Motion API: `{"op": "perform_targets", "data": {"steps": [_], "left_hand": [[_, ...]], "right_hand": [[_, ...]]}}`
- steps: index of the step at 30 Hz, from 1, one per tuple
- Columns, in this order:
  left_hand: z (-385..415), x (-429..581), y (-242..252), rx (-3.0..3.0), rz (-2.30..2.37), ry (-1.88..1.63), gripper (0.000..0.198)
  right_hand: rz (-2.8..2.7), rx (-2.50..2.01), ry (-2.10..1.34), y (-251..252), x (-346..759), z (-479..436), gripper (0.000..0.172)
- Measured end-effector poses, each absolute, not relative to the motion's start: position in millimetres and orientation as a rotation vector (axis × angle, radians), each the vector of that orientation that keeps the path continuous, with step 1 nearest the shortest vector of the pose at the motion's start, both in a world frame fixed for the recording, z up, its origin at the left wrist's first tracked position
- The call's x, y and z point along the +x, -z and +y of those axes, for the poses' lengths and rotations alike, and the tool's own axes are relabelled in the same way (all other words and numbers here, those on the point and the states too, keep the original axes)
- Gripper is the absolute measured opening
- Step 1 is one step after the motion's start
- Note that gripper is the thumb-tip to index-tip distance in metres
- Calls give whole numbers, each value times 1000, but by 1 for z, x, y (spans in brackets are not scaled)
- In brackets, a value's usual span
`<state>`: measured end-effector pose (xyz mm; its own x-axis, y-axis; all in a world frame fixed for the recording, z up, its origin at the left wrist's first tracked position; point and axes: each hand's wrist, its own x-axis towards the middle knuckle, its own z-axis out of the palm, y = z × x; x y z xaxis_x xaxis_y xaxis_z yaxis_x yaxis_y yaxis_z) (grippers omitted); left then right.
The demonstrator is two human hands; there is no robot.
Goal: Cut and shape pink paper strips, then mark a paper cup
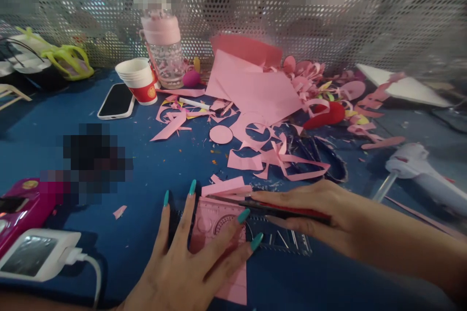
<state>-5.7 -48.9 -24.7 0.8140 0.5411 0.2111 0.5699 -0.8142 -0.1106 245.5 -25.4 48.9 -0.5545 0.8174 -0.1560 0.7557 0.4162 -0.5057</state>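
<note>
- Left hand (197,257): open, fingers spread, palm down flat on the pink sheet (233,291) at the near edge of the blue table (153,165).
- A clear stencil ruler (288,242) lies over the sheet; the left fingertips rest on its left part.
- Right hand (321,209): closed around the scissors (255,204), which look red-handled; whether the blades are parted cannot be told.
- Scissors' long axis runs nearly left-right, tip pointing left, just beyond the far edge of the ruler and near the left index fingertip.
- The right hand is the nearer one to the sheet's far edge; the left hand covers its middle.
- Beyond them: pink scraps (280,158), a cut paper disc (221,134), and a large pink paper (255,90).
- Further off: paper cups (140,80), a phone (116,101), a bottle (165,51), and a glue gun (419,167) to the right.
- Nothing lies between the hands and the sheet.
</note>
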Motion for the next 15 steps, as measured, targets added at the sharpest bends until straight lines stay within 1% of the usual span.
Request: {"op": "perform_targets", "data": {"steps": [2, 10, 15], "left_hand": [[-49, -6, 24, -2832, -867, 248, 58], [-48, -5, 20, -2831, -866, 238, 61], [-49, -5, 19, -2825, -879, 206, 71]], "right_hand": [[-2513, -1416, -891, -48, 246, -26, 41], [-2514, -1415, -922, -49, 246, -26, 44], [-2492, -1392, -958, -52, 243, -24, 45]]}}
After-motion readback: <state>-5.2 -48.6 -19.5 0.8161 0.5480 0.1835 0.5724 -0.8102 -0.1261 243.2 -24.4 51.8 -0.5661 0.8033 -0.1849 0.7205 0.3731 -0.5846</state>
